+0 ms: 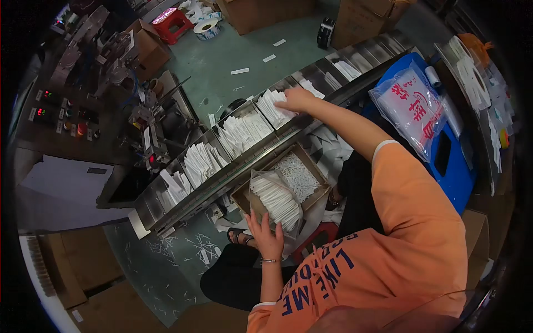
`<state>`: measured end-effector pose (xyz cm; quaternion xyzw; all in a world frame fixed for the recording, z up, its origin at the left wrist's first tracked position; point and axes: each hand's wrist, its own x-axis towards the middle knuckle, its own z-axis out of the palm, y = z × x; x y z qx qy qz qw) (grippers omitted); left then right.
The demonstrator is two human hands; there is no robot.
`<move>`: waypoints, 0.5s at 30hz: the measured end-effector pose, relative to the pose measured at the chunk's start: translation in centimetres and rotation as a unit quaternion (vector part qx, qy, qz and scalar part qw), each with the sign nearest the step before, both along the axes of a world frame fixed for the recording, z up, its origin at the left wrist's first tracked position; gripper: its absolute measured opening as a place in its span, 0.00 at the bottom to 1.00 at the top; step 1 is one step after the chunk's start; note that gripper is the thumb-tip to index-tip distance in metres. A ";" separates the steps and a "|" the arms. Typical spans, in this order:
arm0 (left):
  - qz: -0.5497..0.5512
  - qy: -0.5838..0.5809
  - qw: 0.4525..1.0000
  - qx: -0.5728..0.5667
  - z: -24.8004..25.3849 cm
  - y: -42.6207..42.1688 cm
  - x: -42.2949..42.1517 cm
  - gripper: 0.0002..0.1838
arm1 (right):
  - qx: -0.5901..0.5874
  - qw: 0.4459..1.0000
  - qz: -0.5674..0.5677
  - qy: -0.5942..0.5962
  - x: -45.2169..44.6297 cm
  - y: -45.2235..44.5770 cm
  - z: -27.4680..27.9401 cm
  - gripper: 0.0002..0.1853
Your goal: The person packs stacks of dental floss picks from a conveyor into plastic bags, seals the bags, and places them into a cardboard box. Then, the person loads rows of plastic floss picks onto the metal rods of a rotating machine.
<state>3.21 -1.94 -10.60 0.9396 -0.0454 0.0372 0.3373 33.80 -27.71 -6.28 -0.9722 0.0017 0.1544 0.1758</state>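
My right hand reaches out to a metal trough divided into compartments. Its fingers are bent down on the white paper-wrapped packets in one compartment; whether they grip any is hidden. My left hand has its fingers spread, at the near edge of a cardboard box, beside a clear bag of white wrapped packets. Small loose white sticks fill the far part of that box. More packets stand in the neighbouring compartments.
A machine with a control panel stands at the left. A blue surface at the right bears a plastic bag with red print and a dark phone. A red stool stands at the back. White sticks litter the floor.
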 end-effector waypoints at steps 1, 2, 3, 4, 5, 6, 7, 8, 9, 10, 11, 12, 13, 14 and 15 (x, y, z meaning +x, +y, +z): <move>0.000 0.001 1.000 -0.002 0.1 0.0 0.1 0.22 | -0.002 1.000 0.000 0.001 -0.2 -0.2 -0.6 0.20; 0.000 0.002 1.000 -0.001 0.2 0.0 0.1 0.22 | -0.047 0.996 0.068 -0.016 -0.5 -0.7 -1.7 0.15; -0.002 0.002 1.000 -0.001 0.2 0.0 0.2 0.22 | -0.093 0.986 0.135 -0.034 -1.0 -1.0 -1.5 0.12; -0.002 0.002 1.000 -0.003 0.3 0.0 0.2 0.22 | -0.095 0.986 0.135 -0.033 -1.3 -1.4 -1.2 0.12; -0.003 0.003 1.000 -0.001 0.3 -0.1 0.3 0.22 | -0.097 0.984 0.124 -0.084 -1.4 -1.9 -0.7 0.11; -0.003 0.004 1.000 0.001 0.3 -0.1 0.2 0.22 | -0.098 0.980 0.113 -0.133 -1.6 -2.1 0.4 0.12; -0.002 0.005 1.000 0.000 0.3 -0.1 0.2 0.22 | -0.098 0.980 0.114 -0.132 -1.6 -2.1 1.6 0.12; -0.003 0.004 1.000 -0.002 0.2 -0.1 0.2 0.22 | -0.108 0.979 0.099 -0.140 -1.5 -2.3 2.9 0.12; -0.004 0.002 1.000 -0.003 0.2 -0.1 0.2 0.22 | -0.119 0.978 0.083 -0.149 -1.2 -2.5 3.5 0.11; -0.004 0.002 1.000 -0.003 0.2 -0.1 0.1 0.22 | -0.060 0.974 0.033 -0.215 -0.8 -2.6 2.9 0.09; -0.003 0.003 1.000 -0.002 0.2 -0.1 0.1 0.22 | -0.060 0.974 0.033 -0.216 -0.6 -2.6 1.7 0.09; -0.002 0.004 1.000 -0.001 0.2 -0.1 0.2 0.22 | -0.029 0.974 0.025 -0.224 -0.3 -2.5 0.0 0.08; -0.001 0.000 1.000 -0.001 0.2 -0.1 0.2 0.22 | 0.002 0.973 0.018 -0.231 0.0 -2.4 -1.6 0.11; -0.003 -0.002 1.000 -0.001 0.1 -0.1 0.1 0.22 | 0.005 0.982 0.085 -0.168 -0.1 -2.6 -3.0 0.22; -0.004 -0.004 1.000 -0.001 0.1 -0.1 0.1 0.22 | 0.007 0.982 0.087 -0.170 0.3 -2.3 -3.4 0.22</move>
